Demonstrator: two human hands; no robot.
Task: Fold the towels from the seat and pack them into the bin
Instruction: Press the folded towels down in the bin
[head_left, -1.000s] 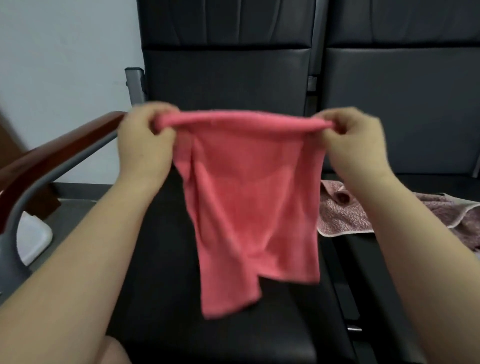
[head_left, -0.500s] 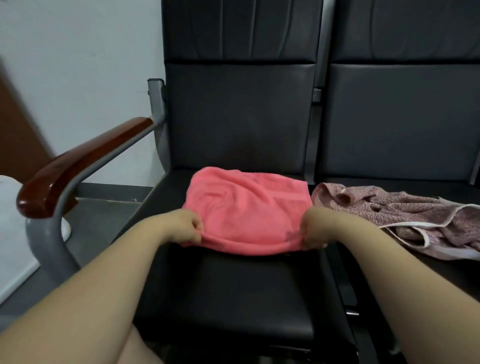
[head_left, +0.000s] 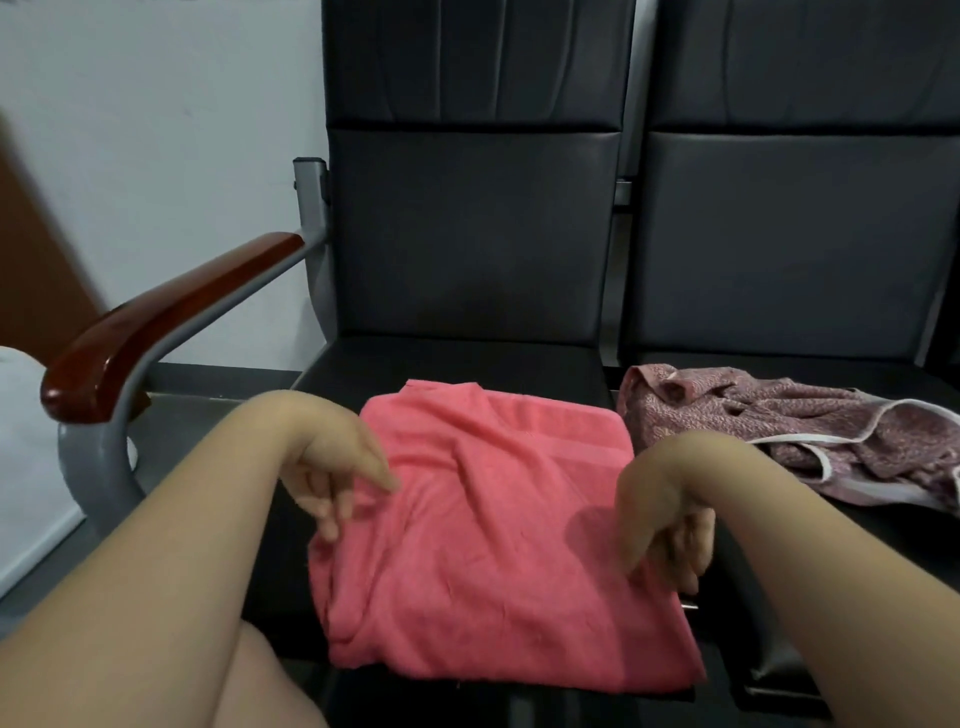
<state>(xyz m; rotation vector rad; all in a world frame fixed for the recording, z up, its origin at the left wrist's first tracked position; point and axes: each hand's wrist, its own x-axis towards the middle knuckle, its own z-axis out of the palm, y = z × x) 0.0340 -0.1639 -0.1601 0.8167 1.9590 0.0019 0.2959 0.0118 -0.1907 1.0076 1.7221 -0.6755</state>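
Head view only.

Coral towel (head_left: 493, 545) lay spread on the left seat (head_left: 467, 364), wrinkled, not flat. Far edge sat short of the backrest, with a strip of bare cushion behind it. Near edge reached the front lip of the seat, and its left near corner was bunched.

Your left hand (head_left: 332, 462) was at the towel's left edge, wrist bent, fingers (head_left: 387, 480) relaxed and spread, pointing down. The index tip touched the cloth and nothing was gripped.

Your right hand (head_left: 660, 509) was at the towel's right edge, wrist bent the same way, thumb and fingers hanging down loosely with their tips at the cloth. I couldn't tell if it pinched the edge or only touched it, because the hand cast a shadow there.

Second towel (head_left: 779, 421), mauve print with white trim, lay crumpled on the right seat (head_left: 753, 358). Its left end lay just beside the coral towel's far right corner, and I couldn't tell whether they touched.

Armrest (head_left: 171, 317), with a wood top on a grey frame, stood left of the left seat. A white object (head_left: 21, 415) was cut off at the left frame edge, so I couldn't identify it. Your knee (head_left: 249, 686) showed at the bottom left.
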